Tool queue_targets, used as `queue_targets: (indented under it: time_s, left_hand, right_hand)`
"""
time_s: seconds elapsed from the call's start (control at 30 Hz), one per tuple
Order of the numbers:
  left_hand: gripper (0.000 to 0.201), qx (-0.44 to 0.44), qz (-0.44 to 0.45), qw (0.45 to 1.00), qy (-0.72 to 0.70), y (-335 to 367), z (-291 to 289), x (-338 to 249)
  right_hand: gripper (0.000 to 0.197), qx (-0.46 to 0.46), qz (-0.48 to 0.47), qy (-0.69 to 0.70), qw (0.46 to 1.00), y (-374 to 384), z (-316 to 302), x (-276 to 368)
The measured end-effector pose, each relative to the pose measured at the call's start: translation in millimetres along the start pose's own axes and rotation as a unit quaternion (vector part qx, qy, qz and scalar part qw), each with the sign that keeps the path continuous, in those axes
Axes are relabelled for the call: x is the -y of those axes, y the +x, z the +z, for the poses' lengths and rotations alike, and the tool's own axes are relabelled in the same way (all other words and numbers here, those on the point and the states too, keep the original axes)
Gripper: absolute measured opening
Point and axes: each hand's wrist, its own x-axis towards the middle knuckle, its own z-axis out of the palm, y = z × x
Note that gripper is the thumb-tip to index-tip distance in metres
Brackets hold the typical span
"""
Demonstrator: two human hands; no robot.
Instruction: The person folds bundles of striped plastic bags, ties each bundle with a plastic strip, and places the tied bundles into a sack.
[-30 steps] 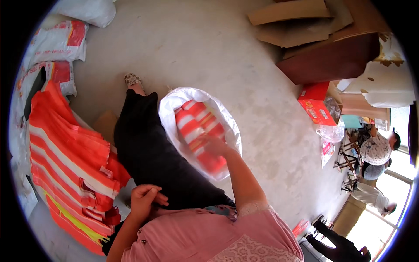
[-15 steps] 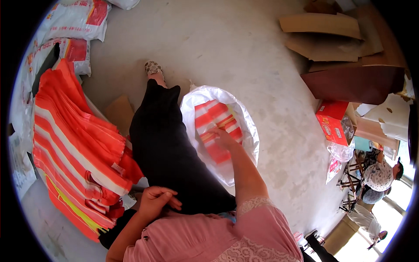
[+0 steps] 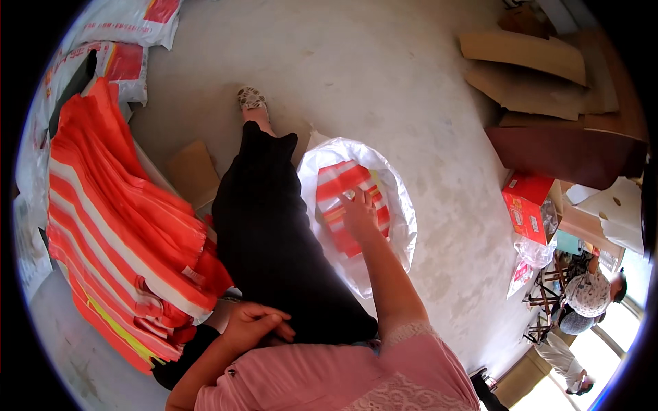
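A white plastic sack [image 3: 404,219] stands on the floor beside my black-clad leg, its mouth wide. Folded red-and-white striped cloth [image 3: 339,177] lies inside it. Over this cloth reaches my right hand [image 3: 360,216], fingers spread and nothing seen between them; whether the fingertips touch the cloth I cannot tell. My left hand [image 3: 255,325] rests at my lap with its fingers curled in and the thumb against them; no object shows in it. To the left hangs a thick stack of red-and-white striped cloth [image 3: 127,212], with a yellow-green strip low down.
Printed white-and-red sacks [image 3: 130,24] are piled at the far left. A brown cardboard piece [image 3: 192,171] lies beyond the striped stack. Flattened cartons [image 3: 528,58] and a red box [image 3: 528,205] stand at the right. Other people [image 3: 589,294] are by the windows at the far right.
My right hand's fingers, which pointed down at the cloth in the sack, are now lifted and spread. The whole view has shifted slightly. My left hand stays curled at my lap.
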Motion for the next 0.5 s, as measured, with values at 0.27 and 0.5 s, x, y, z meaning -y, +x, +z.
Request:
queue_targets:
  time_s: [0.27, 0.5]
  left_hand:
    - [0.021, -0.005, -0.08, 0.997, 0.01, -0.1, 1.0, -8.1]
    - [0.016, 0.025, -0.077, 0.995, 0.054, 2.8, -6.3, -11.3]
  right_hand:
    - [0.06, -0.095, -0.216, -0.091, 0.968, 70.4, 41.6, -1.5]
    - [0.064, -0.071, -0.199, -0.091, 0.973, 99.1, 42.0, 5.6]
